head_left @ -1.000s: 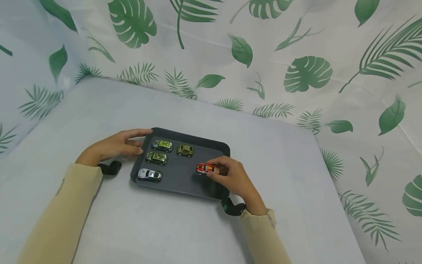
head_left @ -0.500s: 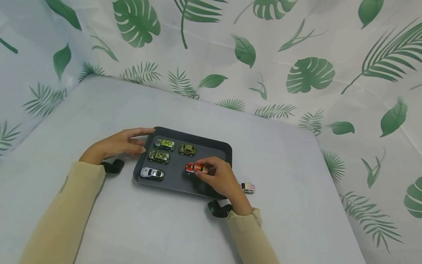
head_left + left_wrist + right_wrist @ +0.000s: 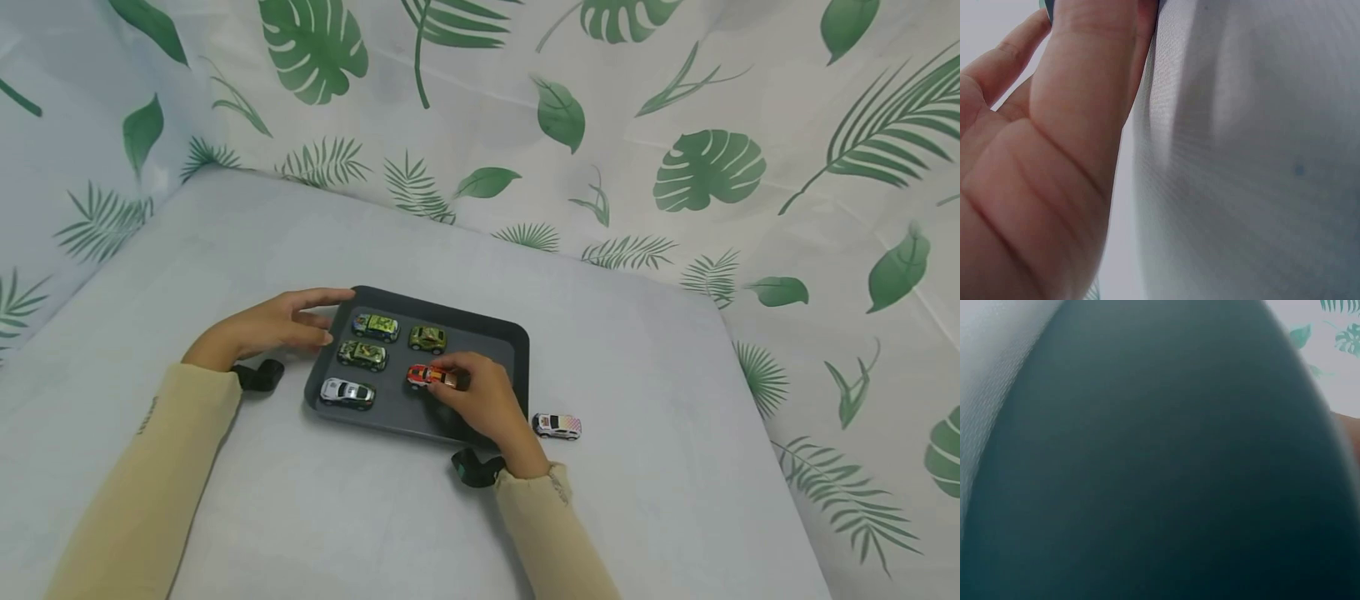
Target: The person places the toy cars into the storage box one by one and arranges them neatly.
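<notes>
My right hand [image 3: 483, 396] pinches a red-and-yellow toy car [image 3: 420, 376] between thumb and fingers, low over the middle of a dark grey tray [image 3: 483, 343]. The hand covers the car's rear. At the tray's left rim, my left hand [image 3: 262, 325] rests with fingers extended, the index at the far corner and the thumb on the near side. Along the left of the tray sit a yellow-green car [image 3: 377, 327], a camouflage car [image 3: 363, 355] and a silver car [image 3: 348, 392]. An olive camouflage car [image 3: 427, 338] stands behind the red one.
Outside the tray, by its right edge, a white-and-pink toy car [image 3: 557, 427] lies on the white tabletop [image 3: 637, 375]. Leaf-patterned cloth [image 3: 465, 100] hangs behind the table. The tray's dark surface [image 3: 1160, 456] fills most of the right wrist view.
My right hand has carried the red car leftward across the tray, toward the other cars. The white-and-pink car, hidden at first, has come into sight. The left hand stays at the rim.
</notes>
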{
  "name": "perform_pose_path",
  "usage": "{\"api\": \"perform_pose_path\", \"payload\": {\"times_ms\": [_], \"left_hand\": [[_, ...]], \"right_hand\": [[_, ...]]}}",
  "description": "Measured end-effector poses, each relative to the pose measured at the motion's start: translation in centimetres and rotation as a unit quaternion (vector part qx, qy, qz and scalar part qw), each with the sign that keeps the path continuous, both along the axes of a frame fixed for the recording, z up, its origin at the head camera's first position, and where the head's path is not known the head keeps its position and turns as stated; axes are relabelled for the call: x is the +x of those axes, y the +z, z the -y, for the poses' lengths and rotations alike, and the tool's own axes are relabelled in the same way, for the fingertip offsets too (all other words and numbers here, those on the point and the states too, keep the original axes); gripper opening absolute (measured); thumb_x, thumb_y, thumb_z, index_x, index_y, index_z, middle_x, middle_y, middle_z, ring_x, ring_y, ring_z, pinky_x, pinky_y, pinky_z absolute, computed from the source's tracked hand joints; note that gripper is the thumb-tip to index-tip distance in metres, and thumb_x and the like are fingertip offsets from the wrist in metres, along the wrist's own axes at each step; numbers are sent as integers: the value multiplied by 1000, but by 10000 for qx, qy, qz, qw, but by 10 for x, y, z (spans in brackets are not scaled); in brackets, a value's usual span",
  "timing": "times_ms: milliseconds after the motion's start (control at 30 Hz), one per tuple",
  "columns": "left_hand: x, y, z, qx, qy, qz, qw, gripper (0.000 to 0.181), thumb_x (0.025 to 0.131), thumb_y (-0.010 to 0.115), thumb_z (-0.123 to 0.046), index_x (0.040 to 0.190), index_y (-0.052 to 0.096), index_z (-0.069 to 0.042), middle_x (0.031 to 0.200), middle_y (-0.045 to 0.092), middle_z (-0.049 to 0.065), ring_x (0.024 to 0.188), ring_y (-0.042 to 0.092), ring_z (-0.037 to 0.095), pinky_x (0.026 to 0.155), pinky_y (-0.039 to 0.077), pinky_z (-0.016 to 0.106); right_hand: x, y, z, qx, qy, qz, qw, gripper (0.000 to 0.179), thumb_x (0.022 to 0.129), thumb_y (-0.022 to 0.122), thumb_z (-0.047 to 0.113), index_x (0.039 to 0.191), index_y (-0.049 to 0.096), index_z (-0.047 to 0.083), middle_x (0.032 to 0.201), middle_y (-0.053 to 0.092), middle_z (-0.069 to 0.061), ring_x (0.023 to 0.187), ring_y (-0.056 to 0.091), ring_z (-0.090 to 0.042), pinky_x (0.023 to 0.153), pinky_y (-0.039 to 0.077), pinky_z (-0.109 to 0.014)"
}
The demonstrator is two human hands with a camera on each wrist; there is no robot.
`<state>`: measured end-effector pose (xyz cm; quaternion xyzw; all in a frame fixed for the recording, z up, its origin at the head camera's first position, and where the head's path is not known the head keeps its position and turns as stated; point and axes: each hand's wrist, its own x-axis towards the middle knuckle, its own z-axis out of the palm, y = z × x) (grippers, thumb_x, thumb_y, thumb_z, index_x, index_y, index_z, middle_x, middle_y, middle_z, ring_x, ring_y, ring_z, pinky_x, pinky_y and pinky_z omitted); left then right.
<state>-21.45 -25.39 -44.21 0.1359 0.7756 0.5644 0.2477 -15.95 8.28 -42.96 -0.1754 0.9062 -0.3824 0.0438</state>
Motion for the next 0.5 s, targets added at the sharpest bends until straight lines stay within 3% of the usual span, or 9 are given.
{"api": "perform_pose_path", "payload": {"times_ms": [500], "left_hand": [[0,0,0,-7,29,24,10000,83,100,72,-10,171,30,-9,173,23,33,157,26,56,114,47,60]], "right_hand": [[-10,-3,17,190,-191,198,9994,24,96,82,9,120,81,5,81,61,0,71,49,-15,69,40,-32]]}}
